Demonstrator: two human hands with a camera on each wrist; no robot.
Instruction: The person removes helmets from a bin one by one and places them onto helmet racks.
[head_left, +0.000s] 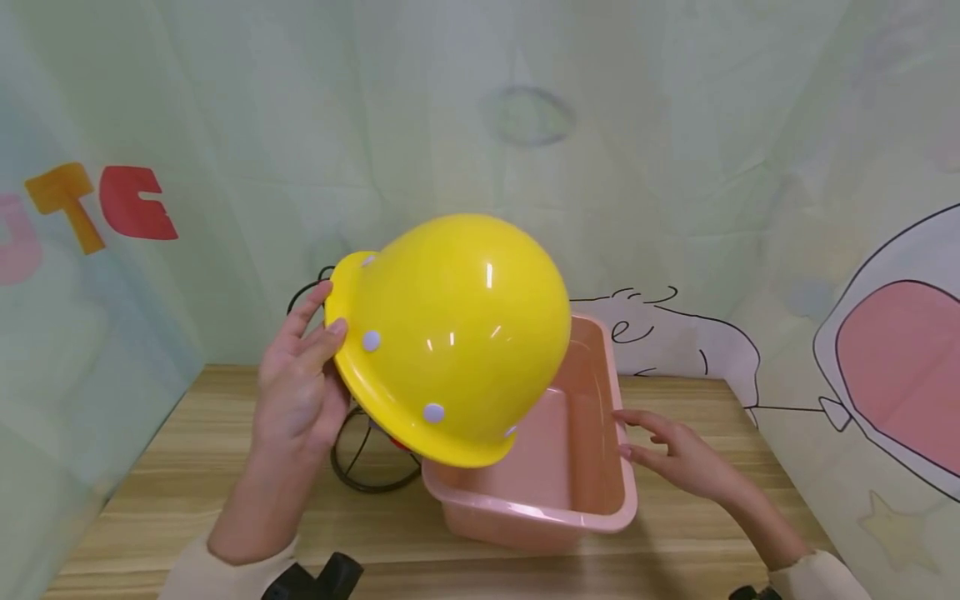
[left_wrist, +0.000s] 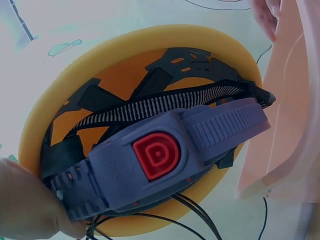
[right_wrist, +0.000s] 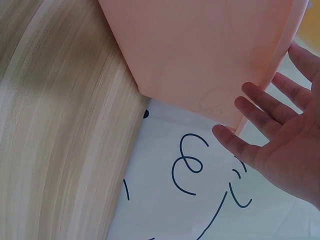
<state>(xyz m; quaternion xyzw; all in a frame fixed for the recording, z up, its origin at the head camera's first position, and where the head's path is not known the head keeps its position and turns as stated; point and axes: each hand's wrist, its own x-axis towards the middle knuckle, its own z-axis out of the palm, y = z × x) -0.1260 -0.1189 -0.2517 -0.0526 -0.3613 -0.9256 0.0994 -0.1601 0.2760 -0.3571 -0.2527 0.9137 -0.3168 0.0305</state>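
My left hand grips a yellow hard hat by its brim, thumb on the outer face. The hat is tilted on its side over the left part of a pink plastic basin. Its inside faces the left wrist camera, showing black straps and a grey adjuster band with a red button. Thin black cords hang below the brim. My right hand touches the basin's right rim with its fingertips, fingers fairly straight and spread in the right wrist view. The hat hides the basin's far left part.
The basin stands on a wood-grain table near its middle. Behind the table hangs a pale green printed curtain, with coloured letters at left. A cartoon drawing with a pink shape covers the right side.
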